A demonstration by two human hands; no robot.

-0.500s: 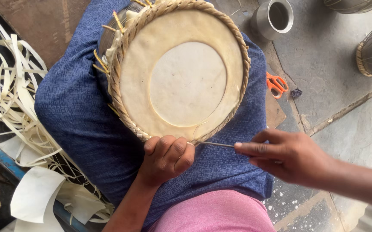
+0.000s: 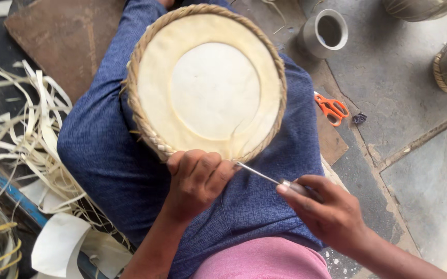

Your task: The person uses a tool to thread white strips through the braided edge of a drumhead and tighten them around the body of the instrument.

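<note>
Pale hide covered the drum (image 2: 208, 85) resting on our lap, its rim braided. Our left hand (image 2: 197, 178) clamped its near edge, while our right hand (image 2: 326, 212) closed on a metal awl (image 2: 262, 175) touching that rim.

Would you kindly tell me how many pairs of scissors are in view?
1. The orange-handled scissors lie on the floor right of the drum head, beside the person's knee. Others may be hidden under the strips at left.
</note>
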